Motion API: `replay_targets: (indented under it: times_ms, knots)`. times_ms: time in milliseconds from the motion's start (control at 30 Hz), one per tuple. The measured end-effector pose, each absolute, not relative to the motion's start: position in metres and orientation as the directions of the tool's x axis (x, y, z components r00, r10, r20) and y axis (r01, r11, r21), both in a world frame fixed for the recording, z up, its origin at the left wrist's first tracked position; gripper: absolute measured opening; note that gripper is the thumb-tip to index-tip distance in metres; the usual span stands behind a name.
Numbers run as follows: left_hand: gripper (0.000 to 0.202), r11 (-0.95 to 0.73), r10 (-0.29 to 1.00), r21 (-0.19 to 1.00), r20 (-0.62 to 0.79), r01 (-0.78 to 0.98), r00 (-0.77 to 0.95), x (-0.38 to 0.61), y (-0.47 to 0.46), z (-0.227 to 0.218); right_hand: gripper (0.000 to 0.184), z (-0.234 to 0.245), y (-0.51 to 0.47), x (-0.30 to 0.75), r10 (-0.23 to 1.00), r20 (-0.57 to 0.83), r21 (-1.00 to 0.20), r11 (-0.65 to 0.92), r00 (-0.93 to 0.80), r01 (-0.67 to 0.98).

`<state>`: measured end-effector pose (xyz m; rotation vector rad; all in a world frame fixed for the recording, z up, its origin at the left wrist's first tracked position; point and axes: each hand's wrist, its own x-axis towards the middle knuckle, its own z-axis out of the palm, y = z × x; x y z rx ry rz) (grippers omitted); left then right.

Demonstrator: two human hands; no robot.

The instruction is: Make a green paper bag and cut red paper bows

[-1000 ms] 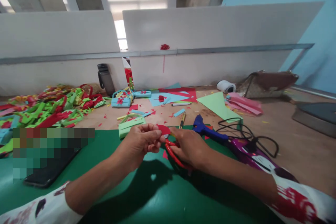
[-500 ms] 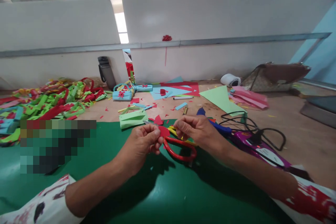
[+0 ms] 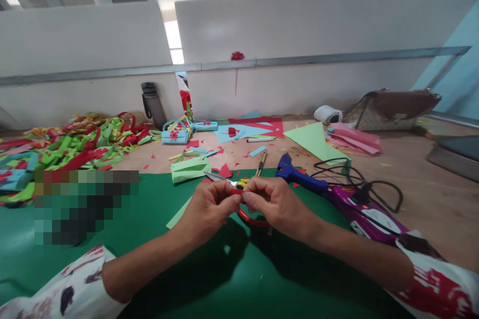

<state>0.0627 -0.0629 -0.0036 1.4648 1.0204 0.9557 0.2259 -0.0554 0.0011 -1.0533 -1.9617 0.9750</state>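
Both hands meet over the green sheet (image 3: 209, 279). My left hand (image 3: 211, 207) and my right hand (image 3: 271, 202) pinch a small red paper piece (image 3: 237, 191) between their fingertips. Red-handled scissors (image 3: 249, 219) lie on the sheet just under and behind the hands, blades pointing up-left. A blue glue gun (image 3: 297, 175) with a black cord (image 3: 359, 182) lies right of my right hand.
A folded light-green paper (image 3: 189, 169) sits beyond the hands. Paper strips pile (image 3: 63, 147) up at the left. Blue paper baskets (image 3: 175, 134), a dark bottle (image 3: 153, 104), coloured sheets (image 3: 258, 127), pink paper (image 3: 355, 140) and a brown bag (image 3: 392, 107) line the back. A pixelated patch (image 3: 86, 204) covers the left.
My right hand let go of the scissors, which now lie on the sheet, and came in to pinch the red piece together with my left hand.
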Motion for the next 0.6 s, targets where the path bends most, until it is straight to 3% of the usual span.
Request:
replay_targets:
  times_ms: [200,300,467,600]
  knots:
    - [0.018,-0.105,0.956,0.981,0.055,0.161,0.289,0.056,-0.058,0.001,0.022,0.003,-0.055,0.23,0.882,0.287,-0.799,0.435,-0.373,0.414]
    - [0.02,-0.096,0.966,0.99,0.067,0.106,0.249,0.051,-0.054,0.001,0.024,0.005,-0.052,0.232,0.887,0.307,-0.802,0.437,-0.346,0.408]
    - [0.025,-0.087,0.943,0.995,0.066,0.05,0.326,0.053,-0.054,-0.001,0.022,0.002,-0.054,0.229,0.877,0.291,-0.791,0.445,-0.382,0.42]
    - [0.02,-0.092,0.945,0.996,0.082,0.018,0.316,0.054,-0.056,-0.004,0.025,-0.001,-0.054,0.227,0.865,0.273,-0.867,0.411,-0.421,0.283]
